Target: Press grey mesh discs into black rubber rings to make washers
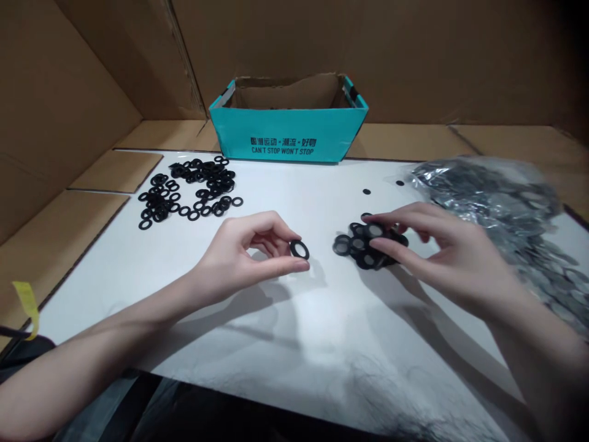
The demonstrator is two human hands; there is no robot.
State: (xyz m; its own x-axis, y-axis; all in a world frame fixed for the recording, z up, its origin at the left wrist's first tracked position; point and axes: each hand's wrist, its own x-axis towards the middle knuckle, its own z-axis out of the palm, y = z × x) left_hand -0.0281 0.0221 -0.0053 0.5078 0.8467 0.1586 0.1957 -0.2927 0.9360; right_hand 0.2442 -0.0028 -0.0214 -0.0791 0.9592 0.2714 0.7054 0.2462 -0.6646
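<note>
My left hand point(257, 248) pinches a black ring point(299, 250) on edge between thumb and forefinger, above the white tabletop. White shows through the ring's centre. Over a small heap of black-rimmed discs with grey centres point(358, 244), my right hand point(427, 236) has its thumb and forefinger closed about one black-rimmed disc point(376, 230). Its other fingers are partly hidden behind the forefinger.
Loose black rings point(194, 215) lie scattered at the left. A teal cardboard box point(285, 132) stands at the back. Right of my right hand, a clear plastic bag point(488, 184) has many grey discs point(559, 279) spilling beside it. Cardboard walls point(414, 61) surround the table.
</note>
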